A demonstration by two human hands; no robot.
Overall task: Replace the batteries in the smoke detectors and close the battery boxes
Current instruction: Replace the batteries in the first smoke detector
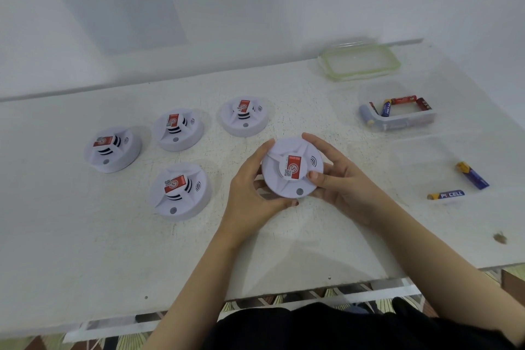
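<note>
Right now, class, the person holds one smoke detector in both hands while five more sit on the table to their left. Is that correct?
Not quite. The head view shows four smoke detectors, not five, on the table to the left. The rest stands: the left hand and right hand together hold the fifth smoke detector.

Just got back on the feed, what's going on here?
A person grips one smoke detector with the left hand and right hand, sticker side up. Four more detectors sit on the table to its left. Batteries lie in a clear container at the right, a green-rimmed lid behind it; two loose batteries lie nearer.
</note>
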